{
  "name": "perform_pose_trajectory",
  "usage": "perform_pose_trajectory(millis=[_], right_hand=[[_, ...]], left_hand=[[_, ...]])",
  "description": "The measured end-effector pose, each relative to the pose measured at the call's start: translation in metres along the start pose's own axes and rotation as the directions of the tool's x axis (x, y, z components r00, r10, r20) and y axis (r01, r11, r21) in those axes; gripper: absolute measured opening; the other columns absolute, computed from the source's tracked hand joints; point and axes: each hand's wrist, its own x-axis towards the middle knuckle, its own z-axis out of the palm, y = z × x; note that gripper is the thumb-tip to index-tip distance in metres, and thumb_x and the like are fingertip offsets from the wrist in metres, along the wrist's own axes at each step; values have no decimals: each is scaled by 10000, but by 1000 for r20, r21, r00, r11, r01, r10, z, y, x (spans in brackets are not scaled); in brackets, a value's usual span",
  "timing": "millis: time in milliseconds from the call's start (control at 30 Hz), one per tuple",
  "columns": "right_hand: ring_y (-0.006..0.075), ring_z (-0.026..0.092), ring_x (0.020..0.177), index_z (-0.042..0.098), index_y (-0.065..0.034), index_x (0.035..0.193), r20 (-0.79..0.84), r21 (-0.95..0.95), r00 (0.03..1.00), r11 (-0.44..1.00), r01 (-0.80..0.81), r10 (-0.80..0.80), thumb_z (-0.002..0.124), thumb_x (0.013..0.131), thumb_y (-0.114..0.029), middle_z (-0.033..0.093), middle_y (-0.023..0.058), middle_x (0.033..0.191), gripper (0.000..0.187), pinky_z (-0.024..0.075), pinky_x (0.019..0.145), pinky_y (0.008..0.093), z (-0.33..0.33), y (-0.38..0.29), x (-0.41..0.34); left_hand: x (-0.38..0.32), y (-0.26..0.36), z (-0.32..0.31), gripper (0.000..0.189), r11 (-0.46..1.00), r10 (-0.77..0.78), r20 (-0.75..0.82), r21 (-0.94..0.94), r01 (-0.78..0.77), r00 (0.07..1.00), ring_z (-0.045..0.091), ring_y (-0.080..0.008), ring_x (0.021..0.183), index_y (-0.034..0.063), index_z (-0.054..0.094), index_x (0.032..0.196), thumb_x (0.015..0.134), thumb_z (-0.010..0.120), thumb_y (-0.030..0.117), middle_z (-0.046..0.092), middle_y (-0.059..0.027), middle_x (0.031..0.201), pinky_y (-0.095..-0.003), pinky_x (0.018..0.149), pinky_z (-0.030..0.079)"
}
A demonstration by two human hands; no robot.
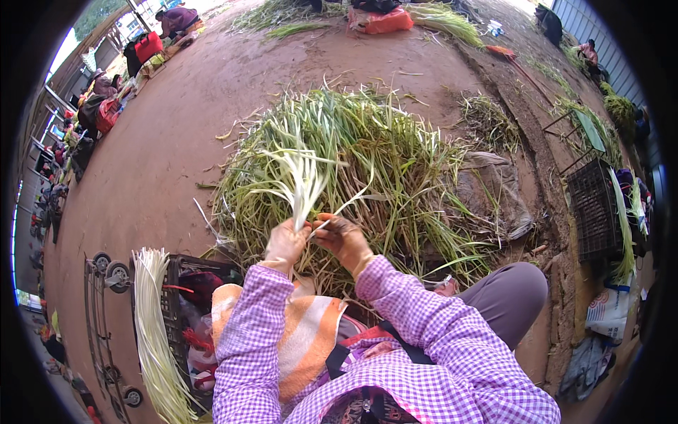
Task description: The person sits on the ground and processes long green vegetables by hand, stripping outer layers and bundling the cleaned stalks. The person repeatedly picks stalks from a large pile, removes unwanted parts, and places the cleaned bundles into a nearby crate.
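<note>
My left hand [284, 244] grips a small bunch of pale, leafy stalks [303, 183], probably blanched chives. Their white-yellow leaves fan out away from me. Close beside it, my right hand [344, 238] pinches a single pale strand [347, 202] that slants up to the right. The fingertips of both hands almost meet at the base of the bunch. Beneath and beyond them spreads a large heap of green and withered leaves [339, 122]. An orange-and-white striped towel [310, 339] lies across my lap.
Left of me, long pale stalks [153, 328] lie along a black plastic crate [172, 297], beside a metal hand trolley [98, 318]. At right are a dirty sack [492, 185], another black crate [593, 212] and a long-handled red tool [500, 51]. Other people sit farther off.
</note>
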Motion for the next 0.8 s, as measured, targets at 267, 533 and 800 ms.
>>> perform_pose_trajectory(millis=[267,533,800], right_hand=[[74,617,647,631,-49,1131,-75,149,997,989,13,-2,580,988,-205,720,59,960,218,579,626,267,-35,-12,24],[92,656,699,626,-82,1232,-157,81,973,979,186,-171,594,991,-214,708,76,1028,277,591,620,252,-67,-74,31],[148,697,708,638,-47,1116,-238,191,947,945,265,-217,585,992,-180,729,105,957,189,611,622,269,-86,-101,28]], left_hand=[[-7,6,-18,179,942,-191,122,-256,217,974,483,-71,436,26,646,1113,949,599,82,653,-61,697,-214,397,349],[-11,9,-33,168,930,-188,135,-293,220,973,420,-44,417,66,681,1078,949,643,167,613,2,624,-209,386,309],[-14,12,-30,257,962,-140,273,-190,196,952,421,-48,416,65,742,960,921,708,317,598,17,586,-213,388,285]])
